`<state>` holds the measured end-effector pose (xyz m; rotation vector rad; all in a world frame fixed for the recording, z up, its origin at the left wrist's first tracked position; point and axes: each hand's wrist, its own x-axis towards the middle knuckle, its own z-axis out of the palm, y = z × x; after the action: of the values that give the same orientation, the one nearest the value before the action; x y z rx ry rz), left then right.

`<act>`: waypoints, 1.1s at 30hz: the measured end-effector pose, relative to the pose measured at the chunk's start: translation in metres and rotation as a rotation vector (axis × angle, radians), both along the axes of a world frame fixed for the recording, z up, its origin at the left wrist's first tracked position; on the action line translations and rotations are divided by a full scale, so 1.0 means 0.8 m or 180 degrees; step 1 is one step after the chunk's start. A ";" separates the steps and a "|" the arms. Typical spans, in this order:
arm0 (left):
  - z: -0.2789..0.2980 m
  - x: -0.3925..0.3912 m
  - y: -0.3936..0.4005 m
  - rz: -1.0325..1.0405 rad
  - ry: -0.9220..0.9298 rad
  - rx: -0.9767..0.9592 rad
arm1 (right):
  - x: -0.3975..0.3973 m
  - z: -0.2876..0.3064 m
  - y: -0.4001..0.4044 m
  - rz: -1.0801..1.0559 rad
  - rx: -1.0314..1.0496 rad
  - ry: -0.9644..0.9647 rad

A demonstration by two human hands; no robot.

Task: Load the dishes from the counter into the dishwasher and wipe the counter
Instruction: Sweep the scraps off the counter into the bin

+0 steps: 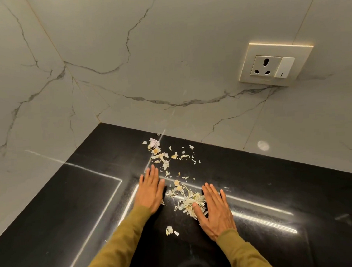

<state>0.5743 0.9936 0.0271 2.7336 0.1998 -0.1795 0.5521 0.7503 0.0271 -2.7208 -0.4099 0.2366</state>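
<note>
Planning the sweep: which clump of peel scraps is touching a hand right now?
The dense clump against the right hand: its thumb lies on it. The scattered scraps near the wall lie beyond the left hand, and the small bit nearest the camera lies apart.

Both olive sleeves run off the bottom edge, so the arms above them are unseen. The right hand covers part of the scrap pile. The black bench is cut off at right and bottom.

Glossy black counter, pale scraps, grey-veined white wall, olive sleeves.
</note>
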 end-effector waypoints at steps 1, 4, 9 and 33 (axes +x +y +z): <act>0.001 -0.019 -0.016 -0.0077 -0.0015 -0.0044 | 0.000 -0.001 0.000 -0.0009 0.0034 -0.0007; 0.004 -0.070 -0.063 -0.0257 0.0007 -0.0124 | 0.000 -0.003 -0.002 -0.0007 0.0134 -0.0049; 0.005 -0.128 -0.103 -0.0165 -0.0185 -0.0879 | -0.002 -0.007 -0.003 -0.0010 0.0433 -0.0027; -0.003 -0.088 -0.090 -0.0103 -0.0211 -0.1485 | 0.024 0.007 0.013 0.1416 0.0580 0.0413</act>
<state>0.5042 0.9217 0.0244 2.2752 0.0816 -0.1251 0.5714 0.7605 0.0330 -2.3909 -0.9466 0.4658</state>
